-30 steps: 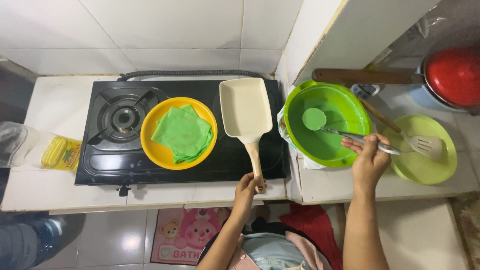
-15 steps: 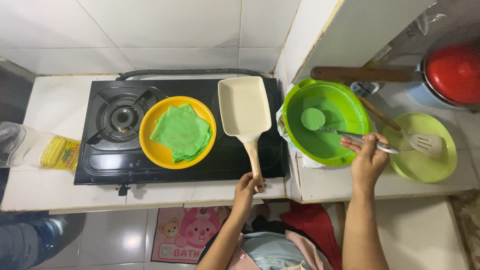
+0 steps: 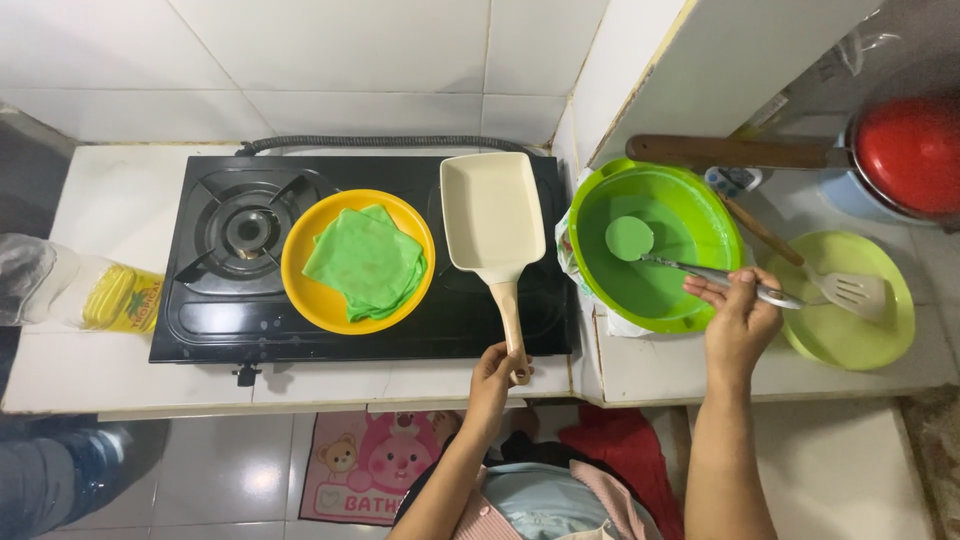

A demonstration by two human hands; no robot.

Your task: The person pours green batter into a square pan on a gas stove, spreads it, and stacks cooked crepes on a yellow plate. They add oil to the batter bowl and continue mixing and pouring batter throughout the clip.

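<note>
Your left hand (image 3: 497,368) has its fingers wrapped around the end of the wooden handle of the cream rectangular pan (image 3: 493,211), which sits on the right side of the black gas stove (image 3: 215,320). Your right hand (image 3: 741,318) has its fingers pinched together on the metal handle of a ladle (image 3: 632,239); its round cup, filled with green batter, is held level over the batter in the green bowl (image 3: 700,195) on the counter (image 3: 660,365). Left of the pan, a yellow plate (image 3: 310,290) carrying folded green crepes (image 3: 366,263) rests on the stove beside the left burner (image 3: 246,228). Right of the bowl, a slotted spatula (image 3: 852,291) lies on a pale green plate (image 3: 880,335). Farther back stands a red pot (image 3: 912,152).
</note>
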